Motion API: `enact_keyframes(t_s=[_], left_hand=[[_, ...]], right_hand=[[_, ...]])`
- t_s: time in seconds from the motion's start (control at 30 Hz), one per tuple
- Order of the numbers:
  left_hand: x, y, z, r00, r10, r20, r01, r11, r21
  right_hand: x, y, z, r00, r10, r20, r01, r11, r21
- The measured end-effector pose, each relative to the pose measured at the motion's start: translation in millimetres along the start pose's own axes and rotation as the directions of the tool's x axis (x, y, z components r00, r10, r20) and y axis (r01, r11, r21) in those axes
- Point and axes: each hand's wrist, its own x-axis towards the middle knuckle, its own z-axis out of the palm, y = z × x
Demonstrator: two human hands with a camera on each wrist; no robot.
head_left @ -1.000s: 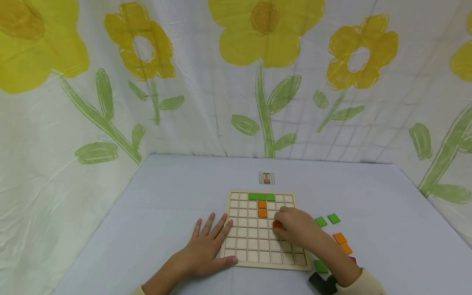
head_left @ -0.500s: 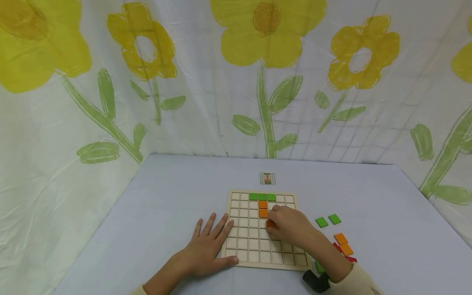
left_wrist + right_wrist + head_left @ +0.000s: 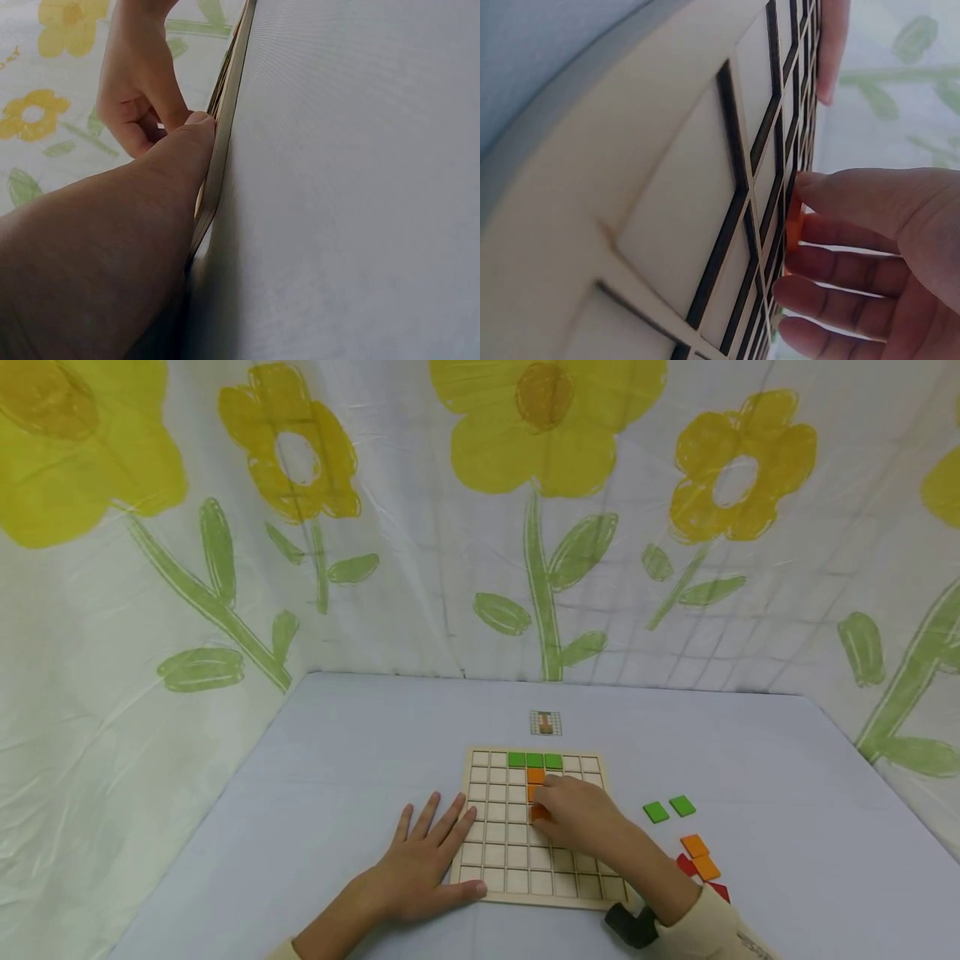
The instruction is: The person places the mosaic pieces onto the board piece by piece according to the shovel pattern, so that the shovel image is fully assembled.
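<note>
A wooden grid board (image 3: pixel 495 856) lies on the table, with three green tiles (image 3: pixel 535 760) in its far row and orange tiles (image 3: pixel 535 775) in a column below the middle one. My right hand (image 3: pixel 581 814) pinches an orange square tile (image 3: pixel 539 812) at the cell below that column. The right wrist view shows the same orange tile (image 3: pixel 794 225) between thumb and fingers, close against the grid. My left hand (image 3: pixel 420 872) rests with spread, straight fingers on the board's left edge; in the left wrist view its thumb (image 3: pixel 196 124) lies on the board's rim.
A small pattern card (image 3: pixel 545 723) lies beyond the board. Right of it are loose green tiles (image 3: pixel 656 812), orange tiles (image 3: pixel 694 845) and red tiles (image 3: pixel 717 891). A black wrist device (image 3: pixel 632 927) sits under my right forearm. A flower-printed curtain (image 3: pixel 405 610) hangs behind the table.
My right hand has moved left across the board, carrying the orange tile from beside the column to the cell under it. My left hand has stayed in place.
</note>
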Motion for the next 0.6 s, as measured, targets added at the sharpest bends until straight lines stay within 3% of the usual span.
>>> enact_keyframes(t_s=[0.4,0.6], left_hand=[[-0.4,-0.2,1.2,1.0,0.005,-0.009,-0.005,1.0,0.001],[-0.6,-0.7,1.9,1.0,0.017,-0.024,-0.018,1.0,-0.008]], right_hand=[[3.6,-3.1,0.0,0.996,-0.038,-0.077,0.039,0.999,0.016],[2.8,-4.2,0.3,0.998,-0.004,-0.062,0.008,0.998,0.064]])
